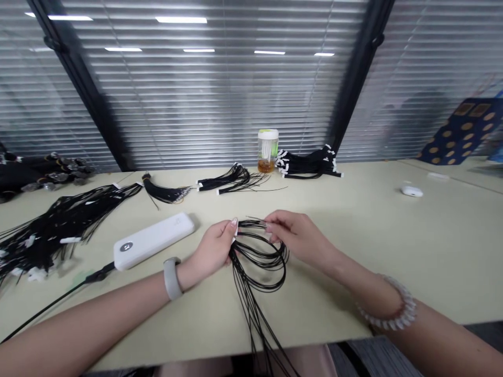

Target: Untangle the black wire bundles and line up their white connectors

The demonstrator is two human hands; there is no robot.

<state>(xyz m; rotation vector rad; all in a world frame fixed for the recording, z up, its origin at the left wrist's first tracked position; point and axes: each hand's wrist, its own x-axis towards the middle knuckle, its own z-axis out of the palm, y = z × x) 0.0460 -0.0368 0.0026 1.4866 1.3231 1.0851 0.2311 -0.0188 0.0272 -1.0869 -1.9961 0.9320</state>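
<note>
The left hand [214, 248] is closed around a bundle of thin black cords [259, 259], and the right hand [294, 235] pinches its looped top, over the pale tabletop [393, 251]. A white power bank [153, 240] lies just left of the left hand. Beyond both hands, slatted blinds [216, 104] line the room.

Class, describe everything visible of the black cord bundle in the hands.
The black cord bundle is many thin, glossy strands. It curls into a loop lying on the table, tails running off the near edge. The left hand pinches it at the loop's left; the right hand holds the upper ends.
</note>
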